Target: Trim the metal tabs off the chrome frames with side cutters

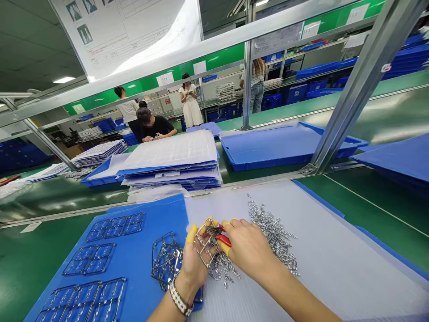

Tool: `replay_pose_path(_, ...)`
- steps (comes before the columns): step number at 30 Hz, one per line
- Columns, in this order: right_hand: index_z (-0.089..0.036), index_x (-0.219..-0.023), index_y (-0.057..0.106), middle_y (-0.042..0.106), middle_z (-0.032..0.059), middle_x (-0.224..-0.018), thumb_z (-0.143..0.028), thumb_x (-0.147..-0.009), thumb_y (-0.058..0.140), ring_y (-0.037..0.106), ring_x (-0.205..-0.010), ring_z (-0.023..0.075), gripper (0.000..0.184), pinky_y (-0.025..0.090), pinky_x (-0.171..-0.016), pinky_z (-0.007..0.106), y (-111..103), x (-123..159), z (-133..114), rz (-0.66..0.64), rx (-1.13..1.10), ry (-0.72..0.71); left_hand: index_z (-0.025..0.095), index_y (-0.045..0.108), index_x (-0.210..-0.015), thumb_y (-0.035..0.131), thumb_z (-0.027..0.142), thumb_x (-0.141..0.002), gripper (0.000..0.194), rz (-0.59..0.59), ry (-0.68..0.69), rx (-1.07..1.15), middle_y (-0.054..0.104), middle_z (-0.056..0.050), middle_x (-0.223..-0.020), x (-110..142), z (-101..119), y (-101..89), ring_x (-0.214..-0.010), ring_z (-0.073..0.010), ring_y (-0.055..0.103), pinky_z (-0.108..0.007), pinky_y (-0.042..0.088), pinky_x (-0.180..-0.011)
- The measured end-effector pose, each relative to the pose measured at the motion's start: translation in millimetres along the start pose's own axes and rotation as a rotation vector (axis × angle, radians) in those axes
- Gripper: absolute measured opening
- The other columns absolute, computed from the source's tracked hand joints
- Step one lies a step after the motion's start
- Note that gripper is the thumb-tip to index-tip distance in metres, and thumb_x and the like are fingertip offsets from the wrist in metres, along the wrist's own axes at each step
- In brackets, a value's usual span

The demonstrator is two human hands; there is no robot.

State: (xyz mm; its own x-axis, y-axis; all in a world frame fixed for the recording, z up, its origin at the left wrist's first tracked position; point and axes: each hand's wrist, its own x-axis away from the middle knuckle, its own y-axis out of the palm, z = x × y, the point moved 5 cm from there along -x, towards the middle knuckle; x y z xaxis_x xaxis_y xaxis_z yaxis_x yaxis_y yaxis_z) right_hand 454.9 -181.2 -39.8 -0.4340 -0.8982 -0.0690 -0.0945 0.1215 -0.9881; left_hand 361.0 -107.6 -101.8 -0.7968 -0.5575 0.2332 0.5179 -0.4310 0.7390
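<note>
My left hand [192, 266], with yellow covers on its fingertips, grips a small rectangular metal wire frame [203, 251], tilted up above the work surface. Twisted metal pieces show inside the frame. In my right hand [250, 246], also with yellow fingertip covers, are red-handled pliers [224, 240]; their jaws are against the frame, partly hidden. Below my hands lies a small cluster of twisted metal pieces [225, 268], and a larger pile of twisted pieces [273, 235] spreads to the right. Beside my left wrist is a heap of dark wire frames [166, 259].
Several wire frame panels [89, 258] lie on a blue sheet [144, 264] at left. A whitish sheet [328, 250] covers the right side. Behind stand stacked sheets [170, 156], a blue tray [275, 145] and a metal post [365, 85]. Other people are farther back.
</note>
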Motion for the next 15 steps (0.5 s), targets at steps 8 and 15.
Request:
replay_pose_path(8,-0.018,-0.097,0.063,0.066,0.0102,-0.088,-0.024,-0.081,0.054,0.061,-0.086,0.0257,0.019,0.04,-0.07,0.035,-5,0,-5,0.003,0.055,-0.011,0.014,0.063,-0.113,0.044,0.042,-0.088,0.042,0.039,0.01,-0.029,0.062,-0.013,-0.117,0,-1,-1.0,-0.106,-0.0243,0.055,-0.032,0.047,-0.078)
replay_pose_path(15,-0.019,-0.1,0.062,0.066,0.0095,-0.09,-0.028,-0.083,0.053,0.059,-0.089,0.0269,0.021,0.038,-0.073,0.037,-3,10,-1,0.056,0.08,0.002,0.011,0.062,-0.112,0.044,0.047,-0.087,0.047,-0.017,-0.098,0.105,0.063,-0.014,-0.113,-1,0,4.1,-0.09,-0.0231,0.06,-0.036,0.049,-0.072)
